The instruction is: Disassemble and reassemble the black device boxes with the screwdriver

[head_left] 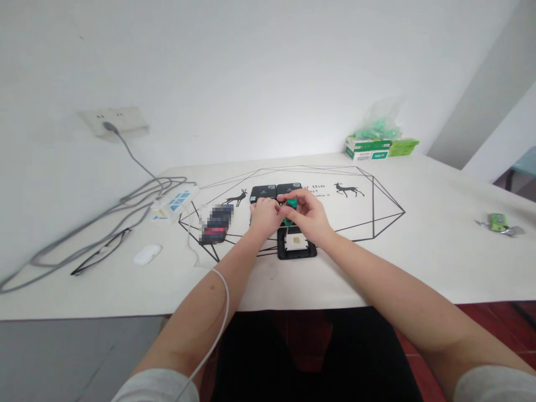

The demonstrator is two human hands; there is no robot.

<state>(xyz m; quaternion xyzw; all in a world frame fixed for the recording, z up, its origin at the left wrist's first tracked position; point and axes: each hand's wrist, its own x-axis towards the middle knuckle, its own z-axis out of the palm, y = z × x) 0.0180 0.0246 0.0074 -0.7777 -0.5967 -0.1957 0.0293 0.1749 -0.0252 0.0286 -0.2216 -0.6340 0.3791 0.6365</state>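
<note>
Green piece [292, 203], pinched in the right hand [310, 215] — left hand [266, 216] close beside, left grip unclear

A desk [427, 245], mouse [147, 254] and power strip [176, 202] suggest an office.

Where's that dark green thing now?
In the head view, the dark green thing is right of centre, held in the right hand beyond the black tray.

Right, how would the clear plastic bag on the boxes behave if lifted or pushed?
The clear plastic bag looks floppy, being thin and crumpled. Its green contents, gathered low, would probably sag. Perched on the boxes, it might slide off.
</note>
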